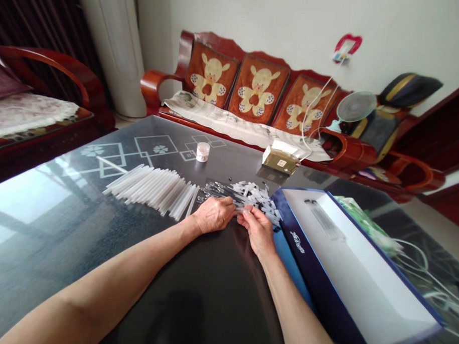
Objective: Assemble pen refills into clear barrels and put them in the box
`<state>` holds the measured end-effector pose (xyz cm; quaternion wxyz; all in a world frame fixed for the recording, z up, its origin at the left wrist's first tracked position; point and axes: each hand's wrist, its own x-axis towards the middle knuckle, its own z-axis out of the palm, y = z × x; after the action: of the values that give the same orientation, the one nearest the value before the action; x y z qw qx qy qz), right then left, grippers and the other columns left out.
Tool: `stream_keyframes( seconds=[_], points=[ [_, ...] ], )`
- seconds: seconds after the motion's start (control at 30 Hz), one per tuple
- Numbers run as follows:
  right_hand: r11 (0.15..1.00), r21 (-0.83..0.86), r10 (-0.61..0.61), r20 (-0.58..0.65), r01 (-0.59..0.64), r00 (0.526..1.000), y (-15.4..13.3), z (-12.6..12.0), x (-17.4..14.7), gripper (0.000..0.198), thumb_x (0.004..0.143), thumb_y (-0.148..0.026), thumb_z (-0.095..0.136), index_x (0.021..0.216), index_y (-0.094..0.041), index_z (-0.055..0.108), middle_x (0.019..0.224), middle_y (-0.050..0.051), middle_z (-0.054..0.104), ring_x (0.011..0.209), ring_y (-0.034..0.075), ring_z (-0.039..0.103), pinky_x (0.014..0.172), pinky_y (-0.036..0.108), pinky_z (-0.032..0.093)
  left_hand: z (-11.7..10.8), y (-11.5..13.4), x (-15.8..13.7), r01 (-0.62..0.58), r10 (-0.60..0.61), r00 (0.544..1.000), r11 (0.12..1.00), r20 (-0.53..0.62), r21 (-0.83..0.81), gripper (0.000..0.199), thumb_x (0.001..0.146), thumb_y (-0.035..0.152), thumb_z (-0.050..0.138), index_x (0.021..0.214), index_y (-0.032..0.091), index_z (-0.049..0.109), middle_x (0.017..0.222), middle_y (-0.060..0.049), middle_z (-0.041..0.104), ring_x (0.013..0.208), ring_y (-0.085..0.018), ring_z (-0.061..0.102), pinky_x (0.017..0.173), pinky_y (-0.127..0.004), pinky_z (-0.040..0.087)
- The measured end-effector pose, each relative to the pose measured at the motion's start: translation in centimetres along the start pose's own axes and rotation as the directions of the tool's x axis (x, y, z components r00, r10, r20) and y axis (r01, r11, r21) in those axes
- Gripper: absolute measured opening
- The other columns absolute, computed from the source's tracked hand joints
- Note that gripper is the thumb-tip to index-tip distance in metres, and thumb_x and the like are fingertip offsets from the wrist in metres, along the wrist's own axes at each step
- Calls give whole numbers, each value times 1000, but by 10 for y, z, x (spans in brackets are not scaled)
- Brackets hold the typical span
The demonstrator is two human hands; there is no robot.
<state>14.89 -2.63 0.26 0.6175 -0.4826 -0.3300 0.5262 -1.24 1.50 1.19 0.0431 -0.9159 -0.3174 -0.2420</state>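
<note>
My left hand [215, 214] and my right hand [256, 228] meet over the dark table, fingertips nearly touching. Both are closed in a pinch around something small and pale that I cannot make out. Left of them lies a spread row of translucent white tubes [157, 189]. Just beyond my fingers is a heap of thin dark sticks with shiny tips [217, 189], possibly pen refills. Small white and clear pieces [253, 192] are piled beside it, some black bits among them. To the right, an open blue box [346, 286] with a white inside holds several slim clear sticks [323, 220] with dark ends.
Farther back on the glossy table [99, 227] stand a small white jar [202, 152] and a tissue box [280, 159]. A green-and-white packet [367, 222] and white cables [436, 279] lie beyond the blue box. A wooden sofa [246, 127] is behind the table.
</note>
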Motion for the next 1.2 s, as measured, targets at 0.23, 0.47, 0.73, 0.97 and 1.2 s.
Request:
stream_keyframes(
  seconds=[0.23, 0.47, 0.73, 0.97, 1.2],
  points=[
    [1000, 2, 28, 1, -28, 1000, -2, 0, 1, 37, 52, -33, 86, 79, -16, 67, 67, -2, 67, 58, 11, 62, 61, 26, 55, 2, 1, -1, 3, -3, 1000, 999, -15, 40, 34, 99, 28, 34, 80, 16, 60, 76, -4, 56, 68, -14, 58, 55, -24, 43],
    [999, -23, 40, -6, -40, 999, -2, 1, 2, 37, 53, -34, 85, 80, -16, 66, 67, -1, 67, 59, 13, 63, 62, 30, 56, 4, 2, -1, 9, -9, 1000, 999, -11, 40, 34, 99, 27, 35, 79, 16, 60, 76, -4, 55, 68, -14, 57, 56, -24, 44],
    [952, -265, -140, 68, 153, 988, 1, -2, 0, 25, 67, -36, 75, 80, -20, 59, 66, -4, 62, 61, 12, 60, 63, 27, 52, -1, -7, 3, -26, 28, 998, 999, -61, 45, 39, 100, 34, 33, 85, 17, 65, 80, -5, 60, 73, -15, 56, 66, -27, 44],
    [255, -770, -453, 439, 584, 776, -33, 1, -13, 18, 85, -25, 55, 98, -24, 67, 92, 5, 71, 80, 20, 65, 79, 32, 49, -6, -8, 3, -68, 76, 971, 997, -226, 42, 31, 97, 32, 40, 116, 18, 61, 105, -11, 66, 93, -21, 57, 87, -37, 43],
    [-250, -945, -541, 317, 211, 779, -130, -82, 10, 23, 80, -29, 57, 91, -18, 74, 90, 11, 67, 84, 24, 63, 80, 35, 48, -5, -9, 0, 47, -32, 926, 998, -375, 30, 42, 92, 23, 43, 134, 19, 48, 140, -16, 48, 126, -30, 43, 101, -49, 35]
  ],
)
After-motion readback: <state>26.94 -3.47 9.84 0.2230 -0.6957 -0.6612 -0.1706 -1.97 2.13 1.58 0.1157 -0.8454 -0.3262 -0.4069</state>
